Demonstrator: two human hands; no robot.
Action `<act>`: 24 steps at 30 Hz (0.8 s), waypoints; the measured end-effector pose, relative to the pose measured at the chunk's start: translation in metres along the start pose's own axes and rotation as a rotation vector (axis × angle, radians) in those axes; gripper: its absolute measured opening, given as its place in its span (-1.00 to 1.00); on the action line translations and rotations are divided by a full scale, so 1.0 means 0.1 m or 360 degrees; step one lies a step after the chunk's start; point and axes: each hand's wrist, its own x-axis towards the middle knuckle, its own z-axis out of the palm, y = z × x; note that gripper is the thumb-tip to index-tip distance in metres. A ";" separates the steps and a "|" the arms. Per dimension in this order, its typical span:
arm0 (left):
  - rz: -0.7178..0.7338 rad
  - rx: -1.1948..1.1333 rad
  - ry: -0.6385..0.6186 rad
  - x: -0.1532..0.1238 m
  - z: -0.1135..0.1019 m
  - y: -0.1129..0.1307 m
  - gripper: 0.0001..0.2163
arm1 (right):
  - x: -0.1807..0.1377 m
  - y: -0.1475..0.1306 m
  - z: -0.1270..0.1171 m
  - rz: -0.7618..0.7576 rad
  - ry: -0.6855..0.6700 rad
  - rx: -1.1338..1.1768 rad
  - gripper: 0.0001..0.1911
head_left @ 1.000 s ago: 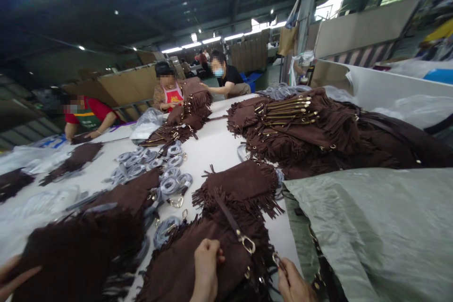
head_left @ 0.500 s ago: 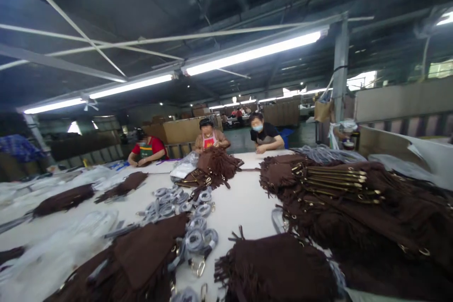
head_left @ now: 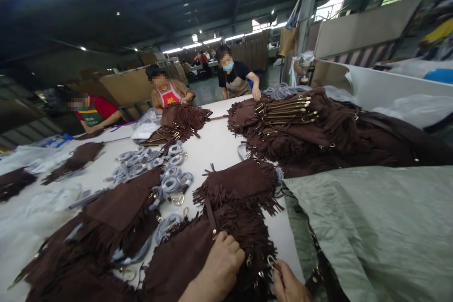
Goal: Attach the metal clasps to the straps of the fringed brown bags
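Brown fringed bags [head_left: 240, 179] lie in a stack on the white table in front of me. My left hand [head_left: 222, 262] is closed over the nearest bag, gripping the end of a narrow brown strap [head_left: 211, 217] that has a metal stud. Fingers hide the end of that strap. To its right, my right hand [head_left: 290, 283] pinches a gold-coloured metal clasp [head_left: 272, 260] at the bag's right side. What is fixed to the clasp below is partly hidden by the fingers. Small metal fittings [head_left: 249, 259] show among the fringe between the hands.
Coiled grey-wrapped straps [head_left: 173, 181] lie left of the stack, beside more brown bags [head_left: 116, 212]. A large brown pile with gold zips [head_left: 286, 108] is at the back right, behind a grey-green woven sheet [head_left: 382, 226]. Three co-workers [head_left: 233, 75] are across the table.
The view has tilted down and turned right. Both my hands have come into view at the near bag, and the grey-green sheet now shows at right. One co-worker's hand now reaches to the brown pile.
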 end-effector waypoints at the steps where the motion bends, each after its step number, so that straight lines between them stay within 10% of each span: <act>1: -0.0070 0.0044 -0.0027 0.00 0.04 0.04 -0.81 | 0.01 -0.01 0.02 -0.0041 0.0018 -0.0015 -0.60; 6: -0.0480 0.0037 0.0027 -0.04 0.08 0.20 -0.65 | 0.02 -0.01 0.08 -0.0185 0.0080 -0.0076 -0.60; 24: -0.0497 0.0063 -0.0088 0.20 0.12 0.45 -0.59 | 0.27 -0.13 0.00 -0.0386 -0.0086 -0.0092 -0.76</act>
